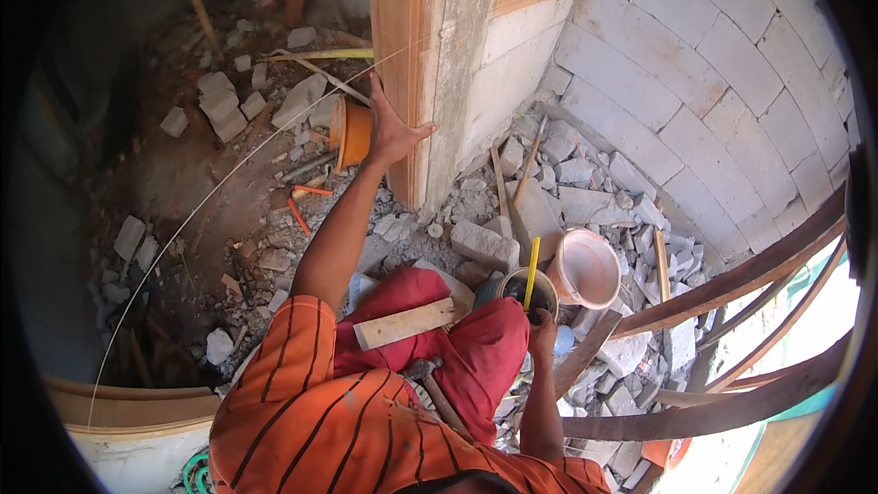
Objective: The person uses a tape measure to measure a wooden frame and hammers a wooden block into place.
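With fingers and thumb spread, my left hand point(395, 131) lies against the side of an upright wooden door frame point(407, 55) set along a concrete post. Low on the right, my right hand point(542, 334) is closed around the lower end of a narrow yellow strip point(532, 270), which stands up over a bucket point(540, 285); its fingers are partly hidden. A short wooden board point(402, 323) rests across my lap. Below it is a hammer point(422, 369), its handle slanting down between my legs.
Broken blocks and rubble point(631, 348) cover the ground beside a block wall point(677, 91). A pale bucket point(585, 265) stands right of the first one, an orange bucket point(350, 134) behind the frame. Long dark timbers point(732, 402) cross at right; a thin string point(219, 183) arcs at left.
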Tool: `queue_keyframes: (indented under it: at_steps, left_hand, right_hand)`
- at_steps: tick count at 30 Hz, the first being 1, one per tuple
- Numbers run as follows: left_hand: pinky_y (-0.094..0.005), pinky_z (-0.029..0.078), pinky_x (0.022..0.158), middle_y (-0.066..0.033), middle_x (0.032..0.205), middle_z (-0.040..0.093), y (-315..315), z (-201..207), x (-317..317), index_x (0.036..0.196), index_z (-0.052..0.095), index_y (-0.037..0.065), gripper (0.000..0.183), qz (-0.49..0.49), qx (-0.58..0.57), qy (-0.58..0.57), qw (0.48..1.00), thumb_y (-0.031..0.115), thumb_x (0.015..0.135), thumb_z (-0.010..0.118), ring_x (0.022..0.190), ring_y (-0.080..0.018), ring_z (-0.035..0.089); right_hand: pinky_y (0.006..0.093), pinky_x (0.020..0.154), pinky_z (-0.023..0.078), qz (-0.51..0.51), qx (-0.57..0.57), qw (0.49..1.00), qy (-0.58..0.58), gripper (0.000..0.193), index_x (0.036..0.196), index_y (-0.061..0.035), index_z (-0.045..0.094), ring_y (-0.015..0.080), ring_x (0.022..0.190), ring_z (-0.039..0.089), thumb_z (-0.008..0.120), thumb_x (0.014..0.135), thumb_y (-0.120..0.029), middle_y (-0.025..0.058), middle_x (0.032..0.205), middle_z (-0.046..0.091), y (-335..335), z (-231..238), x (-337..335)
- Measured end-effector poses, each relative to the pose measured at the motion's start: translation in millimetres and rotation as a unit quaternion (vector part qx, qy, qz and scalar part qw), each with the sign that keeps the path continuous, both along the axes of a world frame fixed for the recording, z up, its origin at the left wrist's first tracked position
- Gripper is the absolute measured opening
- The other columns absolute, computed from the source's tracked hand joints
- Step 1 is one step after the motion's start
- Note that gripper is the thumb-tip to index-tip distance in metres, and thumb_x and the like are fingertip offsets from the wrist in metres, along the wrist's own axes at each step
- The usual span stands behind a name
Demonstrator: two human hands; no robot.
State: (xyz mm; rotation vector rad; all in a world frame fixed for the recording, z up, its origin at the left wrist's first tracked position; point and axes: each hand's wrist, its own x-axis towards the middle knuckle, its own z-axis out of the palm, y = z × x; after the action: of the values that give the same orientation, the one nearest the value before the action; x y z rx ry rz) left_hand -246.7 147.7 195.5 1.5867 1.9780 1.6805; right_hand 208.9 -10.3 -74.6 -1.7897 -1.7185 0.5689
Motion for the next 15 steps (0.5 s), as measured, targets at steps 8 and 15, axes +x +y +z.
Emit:
queue_keyframes:
  at_steps: [8,15]
  left_hand:
    - [-0.0445,0.022,0.118,-0.0276,0.154,0.010,-7,17,1,0.151,-0.015,0.003,0.138,0.034,-0.010,0.031,0.999,0.020,0.063,0.090,0.143,-0.0396,0.019]
    - [-0.0468,0.022,0.118,-0.0280,0.155,0.012,-8,32,19,0.152,-0.010,0.002,0.137,0.073,-0.070,0.026,0.995,0.025,0.062,0.091,0.144,-0.0411,0.018]
  right_hand:
    - [0.0373,0.089,0.052,-0.033,-0.052,0.990,0.129,0.045,0.117,0.0029,0.061,0.0307,0.105,0.066,0.071,0.076,-0.012,0.0212,0.114,0.066,-17,20,-4]
    - [0.0364,0.084,0.052,-0.030,0.008,0.975,0.219,0.043,0.117,0.0019,0.060,0.0266,0.093,0.066,0.070,0.076,-0.007,0.0176,0.105,0.067,-37,82,-16]
